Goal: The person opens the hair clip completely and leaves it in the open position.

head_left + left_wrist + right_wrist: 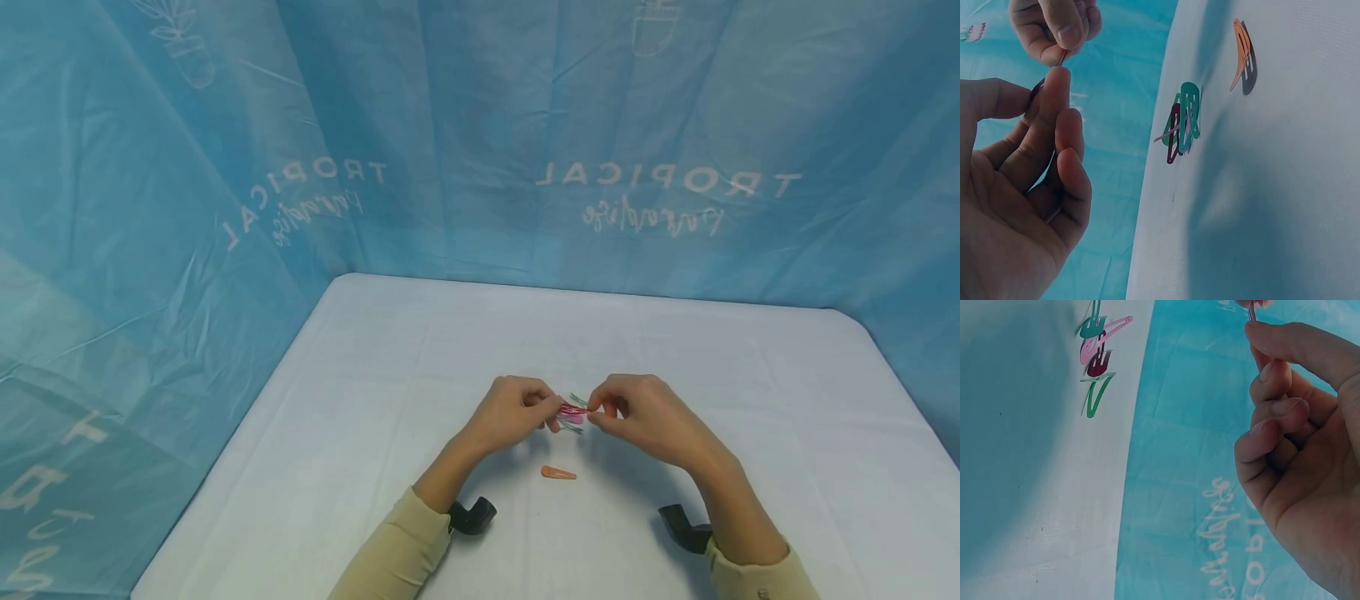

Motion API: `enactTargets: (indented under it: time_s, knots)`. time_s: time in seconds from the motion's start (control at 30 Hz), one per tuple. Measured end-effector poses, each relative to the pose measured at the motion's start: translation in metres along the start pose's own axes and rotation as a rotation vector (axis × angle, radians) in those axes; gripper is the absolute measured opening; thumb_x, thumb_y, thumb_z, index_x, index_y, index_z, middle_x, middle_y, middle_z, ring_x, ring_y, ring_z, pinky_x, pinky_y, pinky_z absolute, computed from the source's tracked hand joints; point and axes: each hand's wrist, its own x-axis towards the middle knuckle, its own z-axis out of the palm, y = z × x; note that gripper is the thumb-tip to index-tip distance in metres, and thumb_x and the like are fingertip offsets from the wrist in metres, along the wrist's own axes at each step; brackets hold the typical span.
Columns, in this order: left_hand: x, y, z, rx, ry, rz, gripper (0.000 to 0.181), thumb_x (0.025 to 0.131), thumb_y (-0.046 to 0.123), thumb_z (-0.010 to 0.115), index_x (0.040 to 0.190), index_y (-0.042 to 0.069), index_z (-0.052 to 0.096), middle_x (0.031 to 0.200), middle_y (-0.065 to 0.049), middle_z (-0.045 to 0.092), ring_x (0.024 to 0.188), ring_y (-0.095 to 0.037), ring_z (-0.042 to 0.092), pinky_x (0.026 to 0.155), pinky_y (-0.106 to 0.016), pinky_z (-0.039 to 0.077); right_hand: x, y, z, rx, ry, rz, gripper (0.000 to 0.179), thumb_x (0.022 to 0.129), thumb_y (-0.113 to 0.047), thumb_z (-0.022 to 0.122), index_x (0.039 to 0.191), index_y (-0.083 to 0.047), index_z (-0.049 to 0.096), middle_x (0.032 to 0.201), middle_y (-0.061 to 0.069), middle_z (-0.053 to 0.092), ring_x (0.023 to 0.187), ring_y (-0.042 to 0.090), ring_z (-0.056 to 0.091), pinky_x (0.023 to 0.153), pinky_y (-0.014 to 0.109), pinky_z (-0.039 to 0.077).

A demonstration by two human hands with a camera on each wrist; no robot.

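Note:
Out in front, my left hand (517, 410) and right hand (641, 417) meet over the table around one red snap hair clip (574, 409). Thumb and finger of the left hand pinch its left end, while the right fingertips pinch the other end. Much of this clip is hidden by the fingers in both wrist views. Below the hands lies a small heap of hair clips: a teal clip (1190, 100), a maroon clip (1174, 131), a pink clip (1107, 339) and a green clip (1095, 400). Apart from them, nearer the body, rests an orange hair clip (558, 472).
A white cloth covers the table (390, 358). Blue printed curtains (487, 150) hang along its back and left side. Black curved wrist pieces (474, 517) stick out from both sleeves, low over the tabletop.

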Motion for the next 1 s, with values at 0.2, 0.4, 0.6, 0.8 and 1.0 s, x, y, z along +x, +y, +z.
enactTargets:
  time_s: [0.2,0.4,0.6,0.8,1.0]
  knots:
    - [-0.0003,0.0009,-0.0019,-0.014,0.01,-0.016,0.022,0.092,0.022,0.054,0.088,0.01,0.071,0.061,0.01,0.065,0.057,-0.011,0.05,0.05,-0.026,0.038,0.0011,0.0005,0.0008,0.017,0.012,-0.008,0.009,0.082,-0.02,0.075,0.088,-0.022,0.068,0.068,-0.01,0.051,0.061,0.009,0.046,0.052,0.024,0.04]
    - [-0.0006,0.0012,-0.0038,-0.024,0.016,-0.043,0.022,0.091,0.021,0.052,0.09,0.01,0.071,0.06,0.009,0.064,0.055,-0.012,0.047,0.049,-0.026,0.037,0.0013,0.0025,0.0013,0.06,0.018,0.017,0.014,0.088,-0.036,0.066,0.094,-0.023,0.068,0.072,-0.011,0.057,0.063,0.01,0.05,0.055,0.024,0.044]
    - [-0.0002,0.0005,-0.0036,-0.029,0.036,-0.061,0.019,0.091,0.022,0.052,0.086,0.017,0.07,0.06,0.009,0.064,0.055,-0.012,0.047,0.048,-0.026,0.036,0.002,0.0053,0.003,0.113,0.017,0.057,0.033,0.098,-0.043,0.048,0.096,-0.018,0.069,0.079,-0.009,0.062,0.071,0.014,0.055,0.062,0.03,0.048]
    - [0.0,-0.0003,-0.0042,-0.032,0.043,-0.046,0.018,0.091,0.023,0.052,0.084,0.019,0.069,0.059,0.009,0.064,0.053,-0.012,0.045,0.047,-0.026,0.035,0.0036,0.0069,0.0059,0.181,-0.078,0.082,0.032,0.1,-0.038,0.045,0.093,-0.016,0.068,0.073,-0.001,0.058,0.066,0.016,0.051,0.058,0.029,0.044]
    - [0.0006,0.0001,-0.0054,-0.039,0.047,-0.023,0.02,0.091,0.023,0.052,0.085,0.016,0.069,0.059,0.009,0.063,0.053,-0.012,0.046,0.047,-0.025,0.035,0.0047,0.0089,0.008,0.256,-0.151,0.063,0.024,0.099,-0.034,0.048,0.086,-0.02,0.062,0.069,0.006,0.055,0.053,0.012,0.039,0.048,0.026,0.035]
